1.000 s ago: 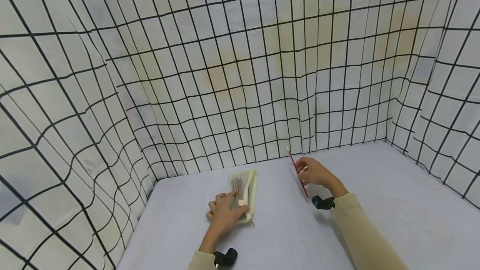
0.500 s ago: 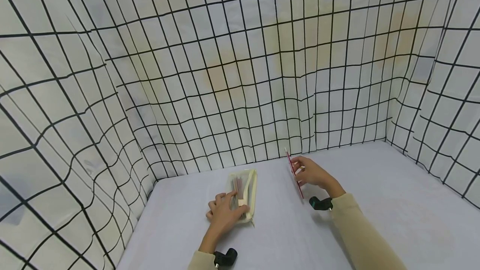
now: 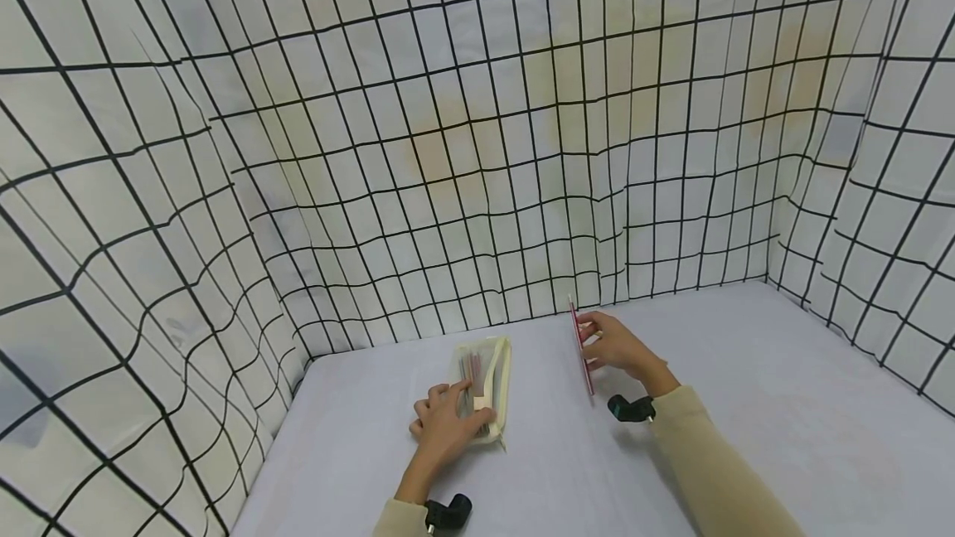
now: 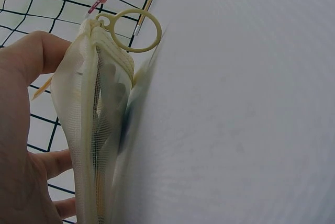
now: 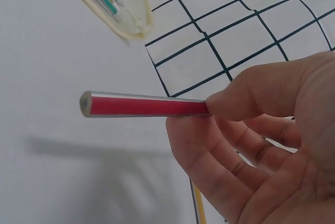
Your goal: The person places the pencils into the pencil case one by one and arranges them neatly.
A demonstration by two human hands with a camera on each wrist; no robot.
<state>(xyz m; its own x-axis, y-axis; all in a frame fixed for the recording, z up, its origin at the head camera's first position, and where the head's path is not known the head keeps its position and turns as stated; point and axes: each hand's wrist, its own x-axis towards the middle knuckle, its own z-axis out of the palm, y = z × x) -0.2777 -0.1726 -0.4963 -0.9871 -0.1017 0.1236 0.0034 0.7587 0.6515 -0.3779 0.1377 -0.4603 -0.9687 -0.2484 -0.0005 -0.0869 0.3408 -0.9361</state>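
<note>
My left hand (image 3: 445, 425) rests on a cream mesh pencil case (image 3: 503, 384) lying on the table. Its thumb and fingers are spread over the case, and in the left wrist view they touch the mesh beside the zip (image 4: 86, 103). A cream ring (image 4: 137, 51) hangs at the zip's end. Several pencils show inside the case (image 5: 138, 9). To the right, my right hand (image 3: 619, 346) pinches a red pencil (image 5: 146, 107) with silver stripes between thumb and fingers. Its blunt end points at the camera side, and it is held over the table, casting a shadow.
A white cloth covers the table (image 3: 552, 471). Behind and beside it stand white cloth walls with a black grid (image 3: 477, 189). A yellow pencil (image 4: 151, 3) shows past the ring in the left wrist view. Each wrist wears a small black camera (image 3: 448, 512).
My right hand has moved slightly left with the red pencil, whose near end has swung left so that it stands steeper in the head view. The left hand and pencil case have stayed put.
</note>
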